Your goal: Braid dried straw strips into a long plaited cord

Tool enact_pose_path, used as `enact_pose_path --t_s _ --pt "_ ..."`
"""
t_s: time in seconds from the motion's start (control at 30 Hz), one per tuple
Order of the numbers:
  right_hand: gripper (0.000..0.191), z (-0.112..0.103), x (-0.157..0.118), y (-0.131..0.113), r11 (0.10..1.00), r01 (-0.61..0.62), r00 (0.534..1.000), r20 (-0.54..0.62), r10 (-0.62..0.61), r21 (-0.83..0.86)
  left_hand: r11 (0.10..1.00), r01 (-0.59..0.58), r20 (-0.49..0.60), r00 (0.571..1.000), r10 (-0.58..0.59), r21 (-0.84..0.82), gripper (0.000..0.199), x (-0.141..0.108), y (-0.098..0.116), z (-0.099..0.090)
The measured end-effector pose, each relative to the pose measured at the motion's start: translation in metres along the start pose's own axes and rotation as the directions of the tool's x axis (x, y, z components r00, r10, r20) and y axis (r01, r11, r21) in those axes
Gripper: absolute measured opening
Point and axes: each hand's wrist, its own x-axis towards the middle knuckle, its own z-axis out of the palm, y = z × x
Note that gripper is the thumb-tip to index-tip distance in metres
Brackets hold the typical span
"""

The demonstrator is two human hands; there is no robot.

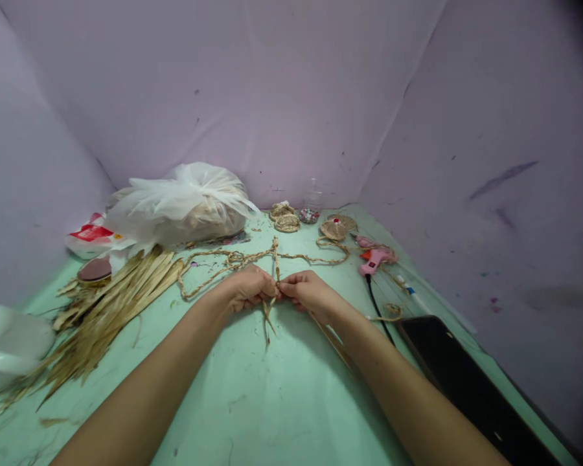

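Note:
My left hand (253,287) and my right hand (307,292) meet at the middle of the green table, fingertips nearly touching. Both are closed in a pinch on a twisted cord of dry fibre (276,257), whose upper end stretches away from me. Short loose strands (268,321) hang below my left fingers. A longer strip (331,338) runs from my right hand beneath the right forearm. Behind the hands, a long braided cord (311,259) lies in loose curves across the table. The exact point of grip is partly hidden by the fingers.
Dry leaf strips (111,310) and a white container (10,346) lie left, with a plastic bag (189,207) behind. Woven rounds (286,223) and a bottle (310,210) stand at the back. On the right are a pink glue gun (376,259) and a black tray-like object (466,382).

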Motion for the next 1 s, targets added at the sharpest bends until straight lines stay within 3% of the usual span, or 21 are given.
enact_pose_path --t_s 0.2,0.33,0.43,0.57,0.63,0.67,0.73,0.8,0.83,0.93,1.0 --pt "0.01 -0.004 0.008 0.009 0.991 0.022 0.995 -0.092 -0.034 -0.129 0.983 0.028 -0.095 0.995 -0.01 0.181 0.008 -0.007 0.007 0.001" --pt "0.008 -0.003 0.007 0.009 0.999 -0.022 0.995 -0.101 0.017 -0.047 0.951 0.032 -0.131 0.991 0.009 0.306 0.011 -0.014 0.014 -0.004" --pt "0.006 -0.001 0.005 0.008 1.0 -0.002 0.996 -0.095 0.003 0.007 0.886 0.038 -0.206 0.976 0.065 0.463 0.011 -0.021 0.019 0.004" --pt "0.005 0.002 0.003 0.008 0.989 0.027 0.991 -0.131 -0.008 0.146 0.767 0.041 -0.373 0.889 0.264 0.64 0.008 -0.026 0.02 0.034" --pt "0.006 0.002 0.002 0.009 0.975 0.027 0.99 -0.138 0.004 0.22 0.749 0.004 -0.406 0.842 0.355 0.662 0.004 -0.029 0.019 0.048" --pt "0.007 0.002 0.002 0.009 0.969 0.025 0.991 -0.134 0.008 0.245 0.74 -0.015 -0.39 0.843 0.371 0.672 0.005 -0.03 0.019 0.051" --pt "0.007 0.001 0.002 0.01 0.963 0.022 0.994 -0.113 0.009 0.268 0.74 -0.034 -0.298 0.902 0.312 0.672 0.005 -0.034 0.023 0.049" --pt "0.005 0.0 0.002 0.01 0.966 0.017 0.997 -0.079 0.003 0.258 0.779 -0.001 -0.22 0.959 0.179 0.627 0.008 -0.038 0.028 0.035" --pt "0.002 -0.001 0.002 0.01 0.97 0.017 0.998 -0.062 -0.002 0.243 0.816 0.031 -0.231 0.965 0.127 0.577 0.013 -0.039 0.031 0.026" --pt "0.007 -0.002 0.002 0.01 0.981 0.023 1.0 -0.024 -0.019 0.19 0.924 0.077 -0.424 0.901 0.096 0.374 0.014 -0.037 0.036 0.002" --pt "0.011 -0.002 0.002 0.01 0.985 0.041 0.999 -0.008 -0.041 0.169 0.981 0.056 -0.38 0.925 0.019 0.184 0.012 -0.031 0.033 -0.003"
